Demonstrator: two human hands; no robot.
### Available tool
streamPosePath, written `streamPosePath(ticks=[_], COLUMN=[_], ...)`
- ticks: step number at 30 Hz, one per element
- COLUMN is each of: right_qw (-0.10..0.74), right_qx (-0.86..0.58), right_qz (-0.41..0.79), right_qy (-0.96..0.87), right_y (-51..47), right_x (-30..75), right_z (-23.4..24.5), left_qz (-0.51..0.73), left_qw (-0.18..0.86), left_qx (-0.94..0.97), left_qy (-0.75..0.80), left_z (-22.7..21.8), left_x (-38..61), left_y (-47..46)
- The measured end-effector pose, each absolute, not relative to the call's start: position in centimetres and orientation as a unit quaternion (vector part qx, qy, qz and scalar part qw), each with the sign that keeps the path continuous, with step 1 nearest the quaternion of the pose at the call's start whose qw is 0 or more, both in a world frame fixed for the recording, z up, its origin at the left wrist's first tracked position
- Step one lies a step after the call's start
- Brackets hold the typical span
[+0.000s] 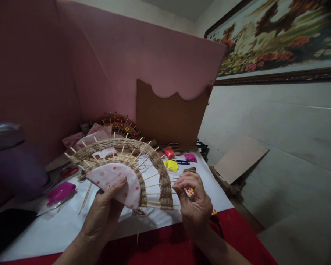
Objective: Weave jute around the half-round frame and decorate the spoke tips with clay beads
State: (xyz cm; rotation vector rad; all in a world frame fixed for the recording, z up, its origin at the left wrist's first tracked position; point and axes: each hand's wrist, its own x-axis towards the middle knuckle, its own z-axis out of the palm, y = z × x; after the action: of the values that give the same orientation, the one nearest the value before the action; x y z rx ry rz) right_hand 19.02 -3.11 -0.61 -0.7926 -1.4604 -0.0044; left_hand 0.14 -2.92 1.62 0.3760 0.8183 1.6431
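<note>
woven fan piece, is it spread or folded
Spread: the woven fan piece has its sticks splayed outward across curved twine bands, while the left hand holds its dotted cloth centre.

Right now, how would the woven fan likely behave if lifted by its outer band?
The woven fan is probably light for its size: thin sticks leave open gaps. It seems fairly stiff, since its arc extends without sagging beyond the left hand. The sticks' slender protruding ends might snap if pushed.
</note>
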Motion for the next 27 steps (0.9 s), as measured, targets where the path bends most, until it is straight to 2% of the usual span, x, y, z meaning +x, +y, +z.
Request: streamPosePath(ticks=[8, 11, 14, 18, 21, 24, 27], right_qw=[0.672, 0.681, 0.693, 0.706, 0.715, 0.717, 0.719], right_qx=[-0.376, -0.397, -0.433, -0.466, -0.467, -0.453, -0.438], right_qz=[-0.009, 0.028, 0.104, 0.201, 0.245, 0.283, 0.317], right_qy=[-0.638, -0.615, -0.567, -0.494, -0.460, -0.447, -0.436], right_y=[-2.5, -2.1, -1.7, -0.9, -0.1, 0.5, 1.0], right_x=[19.4, 19.6, 19.8, 20.3, 20.8, 21.2, 21.4], right_z=[-0.8, -0.7, -0.7, -0.7, -0.6, -0.5, -0.5], left_qz=[0.728, 0.737, 0.710, 0.591, 0.523, 0.493, 0.474], left_qw=[0.512, 0.451, 0.325, 0.083, -0.078, -0.168, -0.210], left_qx=[0.264, 0.323, 0.476, 0.751, 0.803, 0.823, 0.828], left_qy=[0.372, 0.386, 0.403, 0.283, 0.273, 0.226, 0.214], left_z=[1.7, 0.8, -0.5, -1.8, -1.9, -1.6, -1.0], left_x=[0.3, -0.1, -1.0, -1.7, -1.5, -1.1, -1.1], left_y=[-3.5, -3.1, -2.4, -1.8, -1.9, -2.3, -2.9])
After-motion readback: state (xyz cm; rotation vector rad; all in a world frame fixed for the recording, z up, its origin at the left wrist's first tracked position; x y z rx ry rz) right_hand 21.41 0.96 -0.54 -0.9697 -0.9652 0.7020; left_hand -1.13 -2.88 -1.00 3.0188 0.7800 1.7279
